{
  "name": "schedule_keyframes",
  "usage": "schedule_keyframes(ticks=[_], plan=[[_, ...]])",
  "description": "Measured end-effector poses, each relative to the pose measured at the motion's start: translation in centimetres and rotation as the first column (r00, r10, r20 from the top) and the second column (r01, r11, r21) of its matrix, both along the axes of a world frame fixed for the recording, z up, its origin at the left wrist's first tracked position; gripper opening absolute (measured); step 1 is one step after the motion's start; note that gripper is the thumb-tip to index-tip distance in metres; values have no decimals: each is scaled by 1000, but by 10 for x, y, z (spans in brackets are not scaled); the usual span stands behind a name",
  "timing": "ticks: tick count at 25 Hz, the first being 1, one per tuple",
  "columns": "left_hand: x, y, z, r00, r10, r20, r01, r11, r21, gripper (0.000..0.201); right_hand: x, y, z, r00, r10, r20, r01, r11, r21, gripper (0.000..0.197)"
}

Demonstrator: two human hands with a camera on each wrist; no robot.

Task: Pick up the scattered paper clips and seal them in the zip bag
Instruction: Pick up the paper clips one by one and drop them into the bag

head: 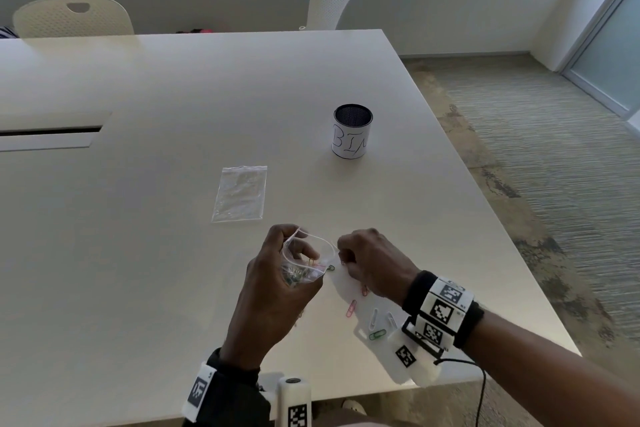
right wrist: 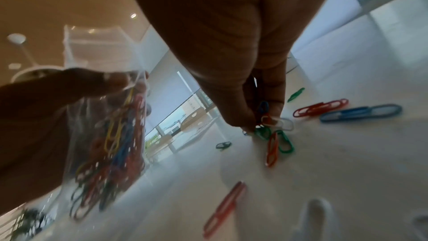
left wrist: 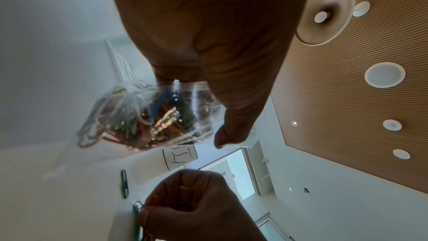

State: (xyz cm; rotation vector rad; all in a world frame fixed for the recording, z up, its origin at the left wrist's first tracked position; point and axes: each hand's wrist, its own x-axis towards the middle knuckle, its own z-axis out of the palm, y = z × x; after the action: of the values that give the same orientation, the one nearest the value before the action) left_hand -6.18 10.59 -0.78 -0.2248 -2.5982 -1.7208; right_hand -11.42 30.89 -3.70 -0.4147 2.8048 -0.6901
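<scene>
I see my left grip clasping the zip bag, mouth open and already well stocked with clips. Just beside it, my right grip pinches a small bunch of paper clips off the bench. Several lie loose (sealing comes last, I judge)
</scene>
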Motion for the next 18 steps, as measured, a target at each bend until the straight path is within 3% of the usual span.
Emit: schedule_keyframes(ticks=[5,7,10,11,15,18], plan=[[1,-2,-2,1000,4,29,-4,1000,-7,49,-8,20,20,980,-170,100,192,939,-285,17],[1,-2,-2,999,5,32,-5,1000,-10,50,-4,20,42,970,-204,131,242,841,-484,10],[1,0,-3,1000,0,24,1,1000,-30,49,8,7,81,980,-114,166,198,695,-692,9],[1,1,-3,1000,-2,21,3,999,-40,49,12,-1,91,987,-75,145,156,694,-702,9],[0,3,-4,999,-5,44,7,999,-48,53,16,-26,102,999,1,-45,-23,877,-480,8],[0,2,-5,999,-1,38,3,999,-49,51,13,-27,102,998,46,-47,-62,885,-462,13]])
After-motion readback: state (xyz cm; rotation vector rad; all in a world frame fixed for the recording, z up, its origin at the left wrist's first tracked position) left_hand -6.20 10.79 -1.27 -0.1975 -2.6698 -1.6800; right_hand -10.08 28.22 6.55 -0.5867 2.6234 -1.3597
